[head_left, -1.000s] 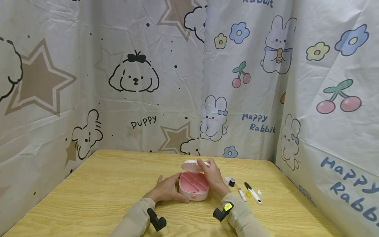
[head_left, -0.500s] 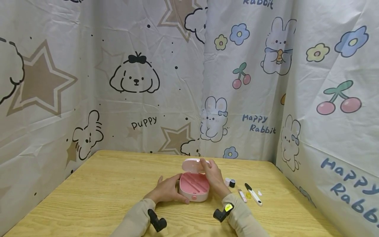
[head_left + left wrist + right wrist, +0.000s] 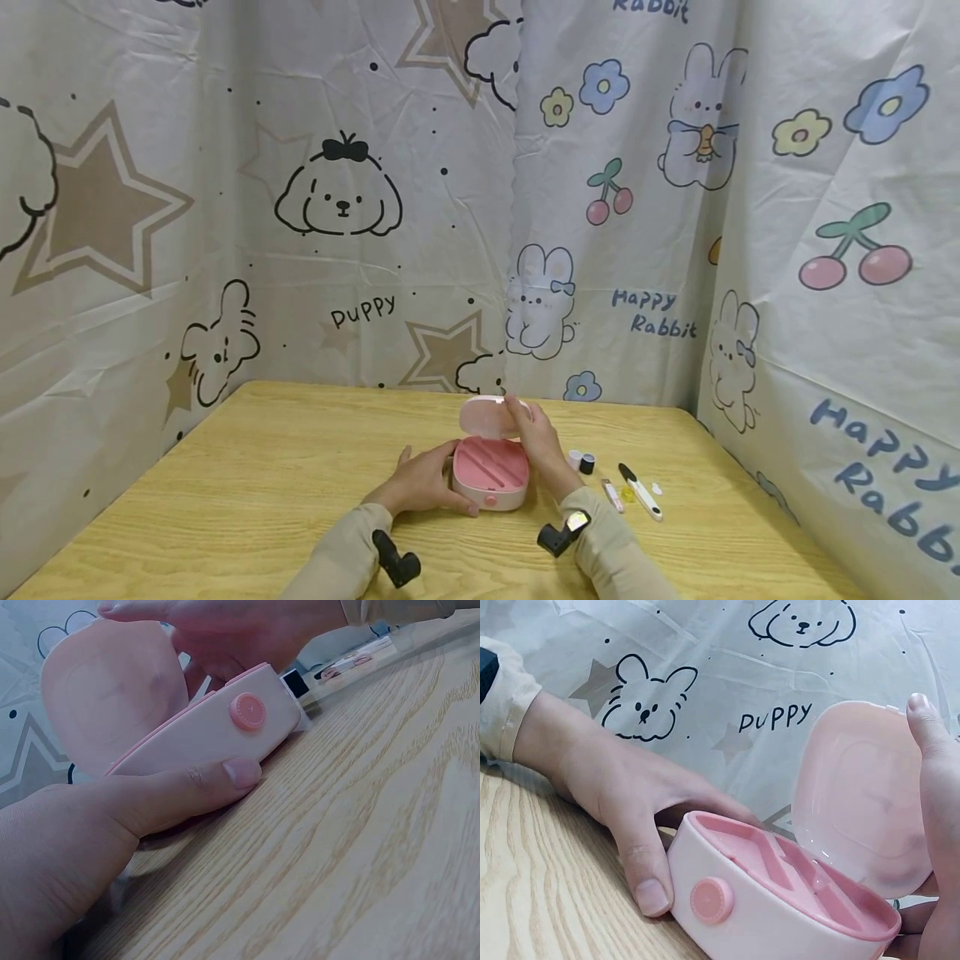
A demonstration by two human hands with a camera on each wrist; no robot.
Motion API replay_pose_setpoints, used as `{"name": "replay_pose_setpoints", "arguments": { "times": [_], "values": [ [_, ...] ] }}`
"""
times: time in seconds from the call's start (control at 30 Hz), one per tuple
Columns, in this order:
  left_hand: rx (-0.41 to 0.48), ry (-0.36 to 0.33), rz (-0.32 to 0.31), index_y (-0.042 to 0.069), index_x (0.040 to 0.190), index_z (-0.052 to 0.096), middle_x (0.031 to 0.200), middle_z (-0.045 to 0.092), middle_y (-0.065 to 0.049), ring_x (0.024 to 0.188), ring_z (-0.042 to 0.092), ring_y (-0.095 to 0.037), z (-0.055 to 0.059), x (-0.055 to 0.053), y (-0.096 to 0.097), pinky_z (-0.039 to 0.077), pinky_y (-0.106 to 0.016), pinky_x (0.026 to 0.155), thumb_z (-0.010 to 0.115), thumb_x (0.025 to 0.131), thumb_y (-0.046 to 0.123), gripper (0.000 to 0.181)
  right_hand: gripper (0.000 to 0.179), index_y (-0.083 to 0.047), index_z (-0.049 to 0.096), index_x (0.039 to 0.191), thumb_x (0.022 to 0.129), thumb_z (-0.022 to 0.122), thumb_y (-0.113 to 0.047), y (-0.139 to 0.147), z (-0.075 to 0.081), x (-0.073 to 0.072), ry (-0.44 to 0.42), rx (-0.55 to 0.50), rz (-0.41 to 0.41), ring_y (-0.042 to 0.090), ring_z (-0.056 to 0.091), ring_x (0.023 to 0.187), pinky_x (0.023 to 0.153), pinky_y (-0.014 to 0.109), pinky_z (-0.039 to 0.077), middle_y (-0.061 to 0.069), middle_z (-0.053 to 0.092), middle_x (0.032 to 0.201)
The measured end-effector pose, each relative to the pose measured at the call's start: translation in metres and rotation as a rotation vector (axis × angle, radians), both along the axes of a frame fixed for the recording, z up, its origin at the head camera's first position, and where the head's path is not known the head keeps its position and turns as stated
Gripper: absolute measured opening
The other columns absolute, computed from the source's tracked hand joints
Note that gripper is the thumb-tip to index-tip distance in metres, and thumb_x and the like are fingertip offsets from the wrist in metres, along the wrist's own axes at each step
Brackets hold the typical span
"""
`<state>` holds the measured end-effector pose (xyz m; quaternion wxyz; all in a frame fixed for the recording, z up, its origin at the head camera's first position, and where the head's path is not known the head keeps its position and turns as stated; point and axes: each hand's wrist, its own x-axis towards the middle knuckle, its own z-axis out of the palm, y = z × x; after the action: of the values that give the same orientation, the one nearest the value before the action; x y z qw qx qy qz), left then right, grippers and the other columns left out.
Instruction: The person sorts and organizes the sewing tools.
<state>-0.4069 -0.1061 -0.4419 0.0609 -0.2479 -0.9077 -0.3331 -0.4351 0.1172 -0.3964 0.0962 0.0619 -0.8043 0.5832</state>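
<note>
A white storage box [image 3: 471, 492] with a pink compartmented tray [image 3: 802, 881] and a round pink front button [image 3: 247, 712] stands on the table. Its translucent pink lid [image 3: 482, 419] is raised at the back hinge. My left hand [image 3: 427, 482] grips the box's left side, thumb along the front wall, the other fingers mostly hidden behind. On the right, my right hand [image 3: 542, 446] holds the lid's right edge, with the thumb [image 3: 924, 724] on the rim and fingers behind it, partly hidden. The compartments that show hold nothing.
Right of the box on the wooden table [image 3: 300, 450] stand a white spool [image 3: 575, 461] and a black spool [image 3: 588, 463]. Farther right lie a slim pinkish-white item [image 3: 612, 495], a yellow item [image 3: 627, 495], a black-and-white pen-like tool [image 3: 642, 492] and a small white piece [image 3: 657, 488]. Printed curtains surround the table.
The lid has tilted farther up and back, with my right hand moving along on its edge. My left hand has stayed on the box's side.
</note>
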Motion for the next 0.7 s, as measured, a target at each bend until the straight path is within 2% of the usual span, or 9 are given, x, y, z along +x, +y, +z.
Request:
{"name": "replay_pose_setpoints", "arguments": {
  "times": [0.23,0.43,0.57,0.7],
  "values": [
    [0.006,-0.005,-0.008,0.018,0.154,0.048,0.149,0.057,-0.002,0.138,0.050,-0.027,-0.002,0.000,-0.001,0.005,-0.081,0.108,0.091,0.064,0.066,0.111,0.094,-0.001,0.054,0.139,0.092,0.045,-0.082,-0.001,0.001,-0.004,-0.027,0.005,-0.021,0.040,0.050,0.132,0.112,0.057,0.038,0.022,0.058,0.138],
    [0.012,-0.010,-0.006,0.017,0.154,0.048,0.150,0.056,-0.002,0.140,0.048,-0.027,-0.001,0.000,-0.001,0.003,-0.082,0.108,0.091,0.064,0.065,0.111,0.099,0.002,0.048,0.146,0.094,0.042,-0.082,-0.003,0.003,-0.008,-0.058,-0.020,-0.021,0.043,0.047,0.135,0.112,0.060,0.037,0.024,0.053,0.144],
    [0.013,-0.013,-0.009,0.018,0.154,0.048,0.151,0.055,-0.002,0.141,0.046,-0.027,0.000,0.000,0.000,0.001,-0.082,0.108,0.091,0.064,0.065,0.111,0.099,0.004,0.047,0.147,0.094,0.045,-0.079,-0.003,0.006,-0.008,-0.082,-0.061,0.004,0.045,0.046,0.136,0.109,0.062,0.040,0.026,0.051,0.145],
    [0.010,-0.015,-0.011,0.019,0.155,0.047,0.152,0.053,-0.001,0.142,0.045,-0.027,0.001,0.000,0.000,0.001,-0.082,0.108,0.090,0.065,0.065,0.110,0.100,0.004,0.045,0.149,0.093,0.049,-0.079,-0.001,0.008,-0.012,-0.112,-0.127,0.055,0.044,0.046,0.135,0.100,0.062,0.049,0.027,0.048,0.147]
  ]
}}
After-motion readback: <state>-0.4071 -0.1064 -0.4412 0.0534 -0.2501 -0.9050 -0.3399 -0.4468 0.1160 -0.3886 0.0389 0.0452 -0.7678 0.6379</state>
